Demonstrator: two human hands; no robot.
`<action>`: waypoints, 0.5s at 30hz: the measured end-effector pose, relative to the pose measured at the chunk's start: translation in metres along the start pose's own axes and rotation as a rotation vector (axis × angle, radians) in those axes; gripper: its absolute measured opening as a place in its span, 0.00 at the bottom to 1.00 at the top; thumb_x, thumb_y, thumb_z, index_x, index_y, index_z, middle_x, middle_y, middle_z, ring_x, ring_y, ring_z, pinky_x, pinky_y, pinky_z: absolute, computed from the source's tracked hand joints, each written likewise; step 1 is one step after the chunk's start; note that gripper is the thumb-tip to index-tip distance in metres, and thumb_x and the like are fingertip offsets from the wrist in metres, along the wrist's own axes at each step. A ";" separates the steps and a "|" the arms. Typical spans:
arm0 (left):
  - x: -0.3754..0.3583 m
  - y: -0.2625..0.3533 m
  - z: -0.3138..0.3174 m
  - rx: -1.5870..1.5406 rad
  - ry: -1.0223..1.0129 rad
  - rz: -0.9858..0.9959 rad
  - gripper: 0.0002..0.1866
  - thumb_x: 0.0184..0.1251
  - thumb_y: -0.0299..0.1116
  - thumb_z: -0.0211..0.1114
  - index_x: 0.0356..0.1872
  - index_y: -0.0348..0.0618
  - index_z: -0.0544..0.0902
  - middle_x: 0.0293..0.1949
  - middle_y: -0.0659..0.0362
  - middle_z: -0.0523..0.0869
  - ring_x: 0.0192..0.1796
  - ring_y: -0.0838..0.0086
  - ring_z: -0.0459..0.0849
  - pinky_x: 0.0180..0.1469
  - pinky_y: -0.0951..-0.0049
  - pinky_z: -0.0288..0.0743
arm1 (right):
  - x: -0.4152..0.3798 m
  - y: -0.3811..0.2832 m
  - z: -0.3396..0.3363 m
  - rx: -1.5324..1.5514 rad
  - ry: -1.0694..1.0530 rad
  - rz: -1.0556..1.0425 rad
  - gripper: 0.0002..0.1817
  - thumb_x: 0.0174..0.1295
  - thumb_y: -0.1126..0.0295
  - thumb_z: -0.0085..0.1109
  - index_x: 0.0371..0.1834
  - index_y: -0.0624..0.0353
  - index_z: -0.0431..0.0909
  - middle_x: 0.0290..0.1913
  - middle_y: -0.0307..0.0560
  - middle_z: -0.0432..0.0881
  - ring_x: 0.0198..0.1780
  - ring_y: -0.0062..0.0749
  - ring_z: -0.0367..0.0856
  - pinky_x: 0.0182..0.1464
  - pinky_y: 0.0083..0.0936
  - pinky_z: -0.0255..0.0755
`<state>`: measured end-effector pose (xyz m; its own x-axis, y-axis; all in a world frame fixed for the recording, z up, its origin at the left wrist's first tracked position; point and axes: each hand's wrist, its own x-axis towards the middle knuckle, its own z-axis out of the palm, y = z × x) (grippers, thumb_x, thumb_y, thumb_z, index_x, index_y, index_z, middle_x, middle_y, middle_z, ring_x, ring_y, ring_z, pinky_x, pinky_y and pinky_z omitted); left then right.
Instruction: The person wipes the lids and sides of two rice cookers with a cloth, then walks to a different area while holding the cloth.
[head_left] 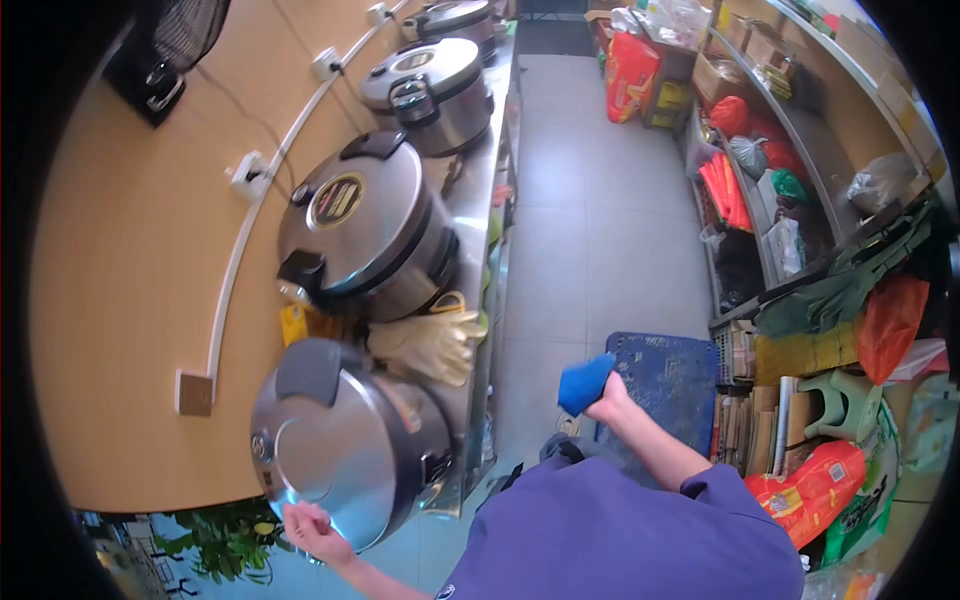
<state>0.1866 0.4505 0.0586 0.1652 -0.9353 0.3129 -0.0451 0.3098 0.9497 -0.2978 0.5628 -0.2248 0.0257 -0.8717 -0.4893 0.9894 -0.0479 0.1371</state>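
A folded blue cloth (584,385) is gripped in my right hand (608,399), held out over the floor beside a blue mat. My left hand (316,531), its fingers curled in with nothing visible in them, overlaps the near edge of the closest steel rice cooker (320,450). That cooker has a round lid with a grey hinge cover. Just behind it on the steel counter lie cream-coloured gloves (428,343) and a yellow item (308,324). A second large cooker (365,225) stands beyond them with its lid down.
More cookers (428,92) line the counter (476,220) along the wall, near power sockets (250,176). A worn blue mat (662,385) lies on the tiled floor. Right of the aisle, shelves (770,120) hold bags and boxes; a green stool (842,404) and red bag (815,490) sit closer.
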 end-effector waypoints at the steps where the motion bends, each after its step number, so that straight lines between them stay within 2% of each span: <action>1: 0.000 0.005 0.044 0.029 -0.076 0.023 0.16 0.78 0.35 0.58 0.27 0.44 0.69 0.22 0.67 0.68 0.22 0.84 0.61 0.24 0.78 0.52 | 0.004 -0.023 -0.024 -0.009 -0.373 0.140 0.25 0.80 0.48 0.39 0.51 0.53 0.83 0.56 0.47 0.87 0.60 0.46 0.84 0.68 0.52 0.75; 2: 0.000 0.011 0.084 0.012 -0.081 0.027 0.16 0.78 0.35 0.58 0.27 0.44 0.69 0.22 0.67 0.68 0.22 0.84 0.61 0.24 0.78 0.52 | -0.007 -0.027 0.001 -0.063 0.007 0.014 0.25 0.80 0.47 0.40 0.52 0.53 0.83 0.56 0.47 0.87 0.60 0.46 0.84 0.68 0.53 0.74; 3: -0.001 0.018 0.126 0.113 -0.278 0.066 0.15 0.75 0.34 0.60 0.26 0.42 0.71 0.21 0.66 0.71 0.22 0.83 0.65 0.25 0.78 0.56 | -0.018 -0.022 0.038 -0.109 0.385 -0.122 0.26 0.79 0.46 0.40 0.52 0.53 0.83 0.56 0.47 0.88 0.60 0.46 0.85 0.68 0.54 0.74; 4: -0.005 0.021 0.167 0.211 -0.477 0.109 0.13 0.71 0.32 0.62 0.25 0.41 0.74 0.21 0.64 0.75 0.23 0.82 0.68 0.26 0.77 0.60 | -0.018 -0.029 0.045 -0.111 0.417 -0.131 0.28 0.79 0.43 0.40 0.55 0.53 0.83 0.59 0.48 0.87 0.62 0.47 0.83 0.69 0.55 0.72; 5: -0.010 0.022 0.205 0.220 -0.576 0.039 0.09 0.66 0.30 0.64 0.26 0.39 0.79 0.21 0.63 0.78 0.25 0.82 0.73 0.28 0.78 0.64 | -0.019 -0.037 0.050 -0.108 0.451 -0.143 0.30 0.78 0.39 0.41 0.57 0.53 0.82 0.61 0.49 0.85 0.65 0.48 0.81 0.71 0.55 0.71; 6: -0.014 0.015 0.239 0.186 -0.724 -0.035 0.07 0.68 0.26 0.64 0.28 0.37 0.80 0.21 0.64 0.79 0.25 0.83 0.73 0.28 0.79 0.65 | -0.023 -0.041 0.067 -0.139 0.411 -0.135 0.34 0.77 0.36 0.40 0.61 0.53 0.80 0.64 0.49 0.83 0.68 0.49 0.79 0.73 0.55 0.68; 8: -0.032 -0.005 0.301 0.267 -0.926 -0.198 0.07 0.72 0.28 0.69 0.33 0.38 0.83 0.22 0.66 0.80 0.24 0.88 0.71 0.26 0.80 0.64 | -0.033 -0.053 0.095 -0.234 0.299 -0.079 0.42 0.74 0.27 0.41 0.69 0.54 0.75 0.71 0.51 0.78 0.74 0.50 0.72 0.77 0.56 0.62; 9: -0.039 -0.019 0.328 0.301 -1.068 -0.247 0.05 0.72 0.28 0.71 0.40 0.38 0.84 0.30 0.66 0.84 0.27 0.88 0.73 0.29 0.80 0.67 | -0.035 -0.060 0.106 -0.278 0.232 -0.088 0.40 0.75 0.32 0.45 0.69 0.57 0.75 0.70 0.52 0.79 0.71 0.49 0.75 0.76 0.56 0.64; 10: -0.044 -0.029 0.355 0.307 -1.171 -0.279 0.09 0.71 0.29 0.72 0.47 0.39 0.84 0.30 0.66 0.84 0.26 0.88 0.72 0.29 0.80 0.67 | -0.033 -0.069 0.106 -0.279 0.146 -0.072 0.35 0.77 0.37 0.49 0.68 0.57 0.75 0.69 0.50 0.80 0.69 0.47 0.78 0.74 0.53 0.67; 11: -0.043 -0.036 0.383 0.382 -1.272 -0.217 0.17 0.70 0.31 0.74 0.56 0.38 0.82 0.32 0.64 0.84 0.25 0.86 0.72 0.29 0.79 0.68 | -0.029 -0.077 0.103 -0.282 0.059 -0.059 0.30 0.78 0.43 0.52 0.67 0.58 0.75 0.68 0.49 0.80 0.67 0.45 0.80 0.72 0.50 0.70; 13: -0.045 -0.059 0.430 0.365 -1.306 -0.151 0.26 0.68 0.33 0.75 0.64 0.37 0.79 0.35 0.62 0.84 0.25 0.83 0.72 0.30 0.77 0.69 | -0.016 -0.092 0.098 -0.427 -0.008 -0.084 0.22 0.76 0.60 0.62 0.67 0.59 0.74 0.65 0.47 0.82 0.62 0.38 0.84 0.67 0.41 0.76; 14: -0.040 -0.075 0.451 0.430 -1.394 -0.107 0.37 0.63 0.40 0.80 0.70 0.36 0.75 0.46 0.57 0.83 0.30 0.78 0.76 0.34 0.73 0.74 | -0.020 -0.099 0.115 -0.464 0.025 -0.128 0.23 0.72 0.71 0.66 0.68 0.60 0.72 0.63 0.48 0.82 0.61 0.34 0.84 0.64 0.36 0.79; 15: -0.035 -0.089 0.469 0.417 -1.423 -0.090 0.37 0.63 0.40 0.80 0.70 0.36 0.75 0.46 0.57 0.83 0.30 0.78 0.76 0.34 0.73 0.74 | -0.013 -0.108 0.116 -0.507 -0.005 -0.175 0.25 0.71 0.74 0.66 0.69 0.63 0.69 0.63 0.49 0.81 0.62 0.33 0.84 0.65 0.34 0.79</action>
<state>-0.2773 0.3750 -0.0324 -0.8853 -0.4026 -0.2329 -0.3999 0.4033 0.8230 -0.4214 0.5222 -0.1333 -0.1449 -0.8740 -0.4638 0.9237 0.0485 -0.3800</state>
